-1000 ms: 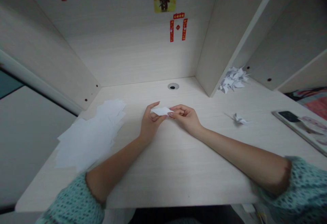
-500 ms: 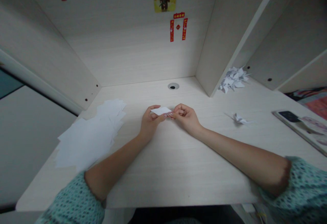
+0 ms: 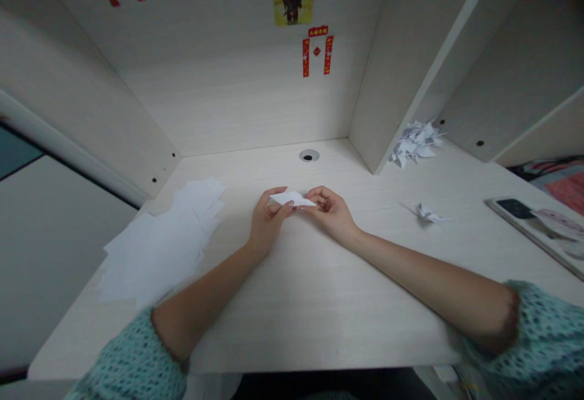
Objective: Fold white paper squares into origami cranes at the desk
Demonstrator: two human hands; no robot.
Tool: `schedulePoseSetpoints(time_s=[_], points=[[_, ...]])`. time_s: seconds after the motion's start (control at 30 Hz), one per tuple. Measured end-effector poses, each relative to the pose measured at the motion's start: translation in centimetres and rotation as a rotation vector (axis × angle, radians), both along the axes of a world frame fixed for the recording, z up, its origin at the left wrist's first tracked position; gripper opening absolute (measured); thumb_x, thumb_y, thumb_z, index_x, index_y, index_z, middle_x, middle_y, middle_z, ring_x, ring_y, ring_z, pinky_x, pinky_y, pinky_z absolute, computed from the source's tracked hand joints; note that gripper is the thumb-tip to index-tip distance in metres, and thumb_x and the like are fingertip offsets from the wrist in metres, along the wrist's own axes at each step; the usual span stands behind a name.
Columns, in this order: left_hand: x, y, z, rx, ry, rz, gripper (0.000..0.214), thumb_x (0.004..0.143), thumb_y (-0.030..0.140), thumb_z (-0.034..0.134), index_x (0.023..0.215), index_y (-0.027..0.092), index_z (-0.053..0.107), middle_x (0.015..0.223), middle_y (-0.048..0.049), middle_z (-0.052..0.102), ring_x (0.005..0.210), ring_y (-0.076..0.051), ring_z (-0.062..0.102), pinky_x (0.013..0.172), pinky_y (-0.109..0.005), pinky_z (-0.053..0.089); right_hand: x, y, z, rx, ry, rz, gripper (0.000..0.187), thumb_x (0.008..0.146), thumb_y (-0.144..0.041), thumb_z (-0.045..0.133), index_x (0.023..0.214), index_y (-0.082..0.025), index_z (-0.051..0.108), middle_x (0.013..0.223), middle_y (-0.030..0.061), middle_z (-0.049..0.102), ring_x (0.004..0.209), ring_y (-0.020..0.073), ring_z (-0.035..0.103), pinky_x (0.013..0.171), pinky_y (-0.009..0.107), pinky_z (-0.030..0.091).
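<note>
A small folded piece of white paper (image 3: 294, 198), diamond-like and pointed at its ends, is held just above the desk. My left hand (image 3: 268, 220) pinches its left part, with the thumb on the near side and a finger along the far edge. At the right end, my right hand (image 3: 333, 213) has its thumb under the near edge and its fingers curled behind. To the right lies a folded paper crane (image 3: 429, 213) on the desk. Left of my hands, a spread stack of white paper sheets (image 3: 159, 242) lies near my left forearm.
A heap of folded white paper pieces (image 3: 416, 141) sits behind the upright divider (image 3: 387, 84). The phone (image 3: 538, 230) lies at the right. A round cable hole (image 3: 309, 155) is set in the desk (image 3: 319, 303) near the back panel.
My right fingers have moved off the near edge a little, and more of the folded paper's right point shows. My left hand keeps its hold almost unmoved.
</note>
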State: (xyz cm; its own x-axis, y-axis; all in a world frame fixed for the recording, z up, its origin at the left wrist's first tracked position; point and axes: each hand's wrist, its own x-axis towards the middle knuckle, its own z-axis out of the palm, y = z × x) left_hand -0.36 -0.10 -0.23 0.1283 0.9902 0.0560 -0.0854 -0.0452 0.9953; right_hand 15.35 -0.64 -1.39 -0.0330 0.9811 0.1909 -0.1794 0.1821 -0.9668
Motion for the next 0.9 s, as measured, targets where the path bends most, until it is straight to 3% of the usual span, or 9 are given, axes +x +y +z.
schedulePoseSetpoints(time_s=[0.3, 0.43, 0.6, 0.8, 0.9], points=[[-0.07, 0.22, -0.32, -0.031, -0.107, -0.007, 0.05, 0.067, 0.034, 0.073, 0.109, 0.018, 0.05, 0.067, 0.001, 0.071, 0.071, -0.015, 0.068, 0.083, -0.033, 0.052, -0.06, 0.33, -0.22, -0.004, -0.005, 0.016, 0.032, 0.063, -0.04, 0.076, 0.074, -0.02, 0.054, 0.056, -0.0062, 0.056, 0.048, 0.0077, 0.048, 0.051, 0.022, 0.036], [-0.24, 0.43, -0.46, -0.027, -0.116, 0.038, 0.05, 0.066, 0.034, 0.073, 0.107, 0.018, 0.048, 0.066, 0.0019, 0.07, 0.069, -0.014, 0.068, 0.082, -0.034, 0.053, 0.13, 0.52, -0.17, -0.052, 0.039, 0.062, 0.03, 0.061, -0.035, 0.078, 0.077, -0.019, 0.059, 0.059, -0.0041, 0.063, 0.053, 0.0094, 0.056, 0.055, 0.022, 0.041], [-0.19, 0.42, -0.08, -0.059, -0.167, 0.1, 0.052, 0.064, 0.032, 0.075, 0.106, 0.019, 0.048, 0.069, 0.0014, 0.07, 0.069, -0.014, 0.068, 0.08, -0.033, 0.053, 0.3, 0.59, -0.01, -0.146, 0.097, 0.119, 0.032, 0.06, -0.033, 0.079, 0.084, -0.019, 0.062, 0.075, 0.0019, 0.073, 0.069, 0.0145, 0.067, 0.071, 0.026, 0.048], [-0.05, 0.38, -0.04, -0.074, -0.201, 0.124, 0.053, 0.064, 0.029, 0.075, 0.107, 0.018, 0.047, 0.065, 0.0031, 0.067, 0.066, -0.012, 0.067, 0.08, -0.032, 0.053, 0.04, 0.53, -0.15, -0.148, 0.16, 0.056, 0.043, 0.057, -0.036, 0.08, 0.076, -0.023, 0.044, 0.066, -0.0013, 0.072, 0.069, 0.0176, 0.069, 0.068, 0.027, 0.048], [-0.01, 0.45, -0.22, -0.052, -0.191, 0.115, 0.053, 0.065, 0.03, 0.075, 0.108, 0.018, 0.045, 0.065, 0.0032, 0.067, 0.067, -0.013, 0.066, 0.08, -0.033, 0.053, 0.08, 0.52, -0.23, -0.124, 0.111, 0.052, 0.044, 0.059, -0.04, 0.079, 0.077, -0.023, 0.042, 0.066, -0.0011, 0.071, 0.069, 0.0178, 0.068, 0.067, 0.027, 0.046]])
